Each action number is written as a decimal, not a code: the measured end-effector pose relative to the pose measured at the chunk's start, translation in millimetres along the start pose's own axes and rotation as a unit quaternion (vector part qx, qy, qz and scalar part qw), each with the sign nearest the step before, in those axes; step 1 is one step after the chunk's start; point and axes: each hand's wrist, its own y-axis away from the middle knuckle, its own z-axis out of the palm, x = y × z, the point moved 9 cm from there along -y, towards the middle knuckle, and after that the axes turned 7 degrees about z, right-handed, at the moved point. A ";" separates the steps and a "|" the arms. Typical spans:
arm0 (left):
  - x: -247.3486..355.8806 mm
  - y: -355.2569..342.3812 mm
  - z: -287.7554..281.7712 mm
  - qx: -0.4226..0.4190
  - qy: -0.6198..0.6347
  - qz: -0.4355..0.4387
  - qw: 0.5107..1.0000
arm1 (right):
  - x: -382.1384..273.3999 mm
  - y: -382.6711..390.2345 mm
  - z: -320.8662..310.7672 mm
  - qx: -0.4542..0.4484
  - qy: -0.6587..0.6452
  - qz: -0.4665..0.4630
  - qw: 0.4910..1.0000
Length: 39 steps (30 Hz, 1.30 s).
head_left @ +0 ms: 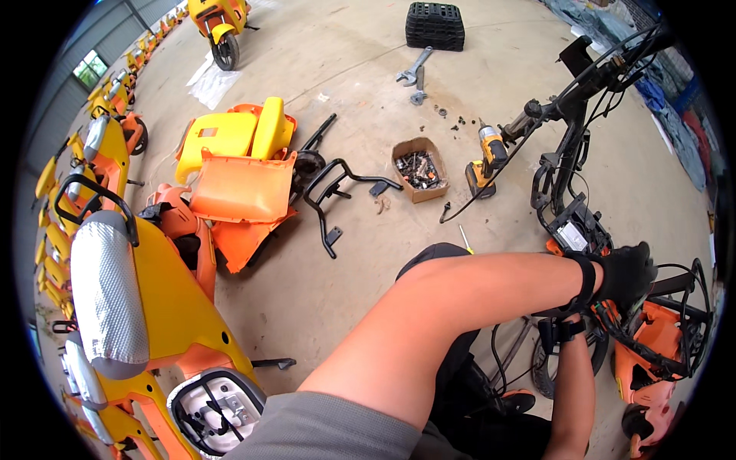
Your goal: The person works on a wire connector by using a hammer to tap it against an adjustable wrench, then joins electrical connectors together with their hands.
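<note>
My left arm reaches across to the right. Its black-gloved hand [625, 277] lies at the rear part of a stripped scooter's black frame [566, 146], near dark tubing and an orange panel [650, 345]. How its fingers are bent does not show. My right forearm rises from the lower edge with a black strap device at the wrist. The right hand is mostly hidden under my left forearm, beside the frame and a wheel [546, 366]; what it touches cannot be seen. A white electrical unit [571, 234] sits on the frame just beyond my left wrist.
A yellow cordless drill [489, 157] stands on the floor beside a cardboard box [429, 196] of bolts. Beyond are adjustable wrenches [415, 70] and a black crate [435, 29]. Orange and yellow panels [241, 184], a black bracket [326, 201] and a yellow scooter [172, 314] are leftward.
</note>
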 end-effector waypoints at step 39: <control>-431.4 143.8 -651.7 0.039 -0.474 -0.570 0.670 | 50.3 -144.3 289.1 -0.229 0.218 0.060 0.947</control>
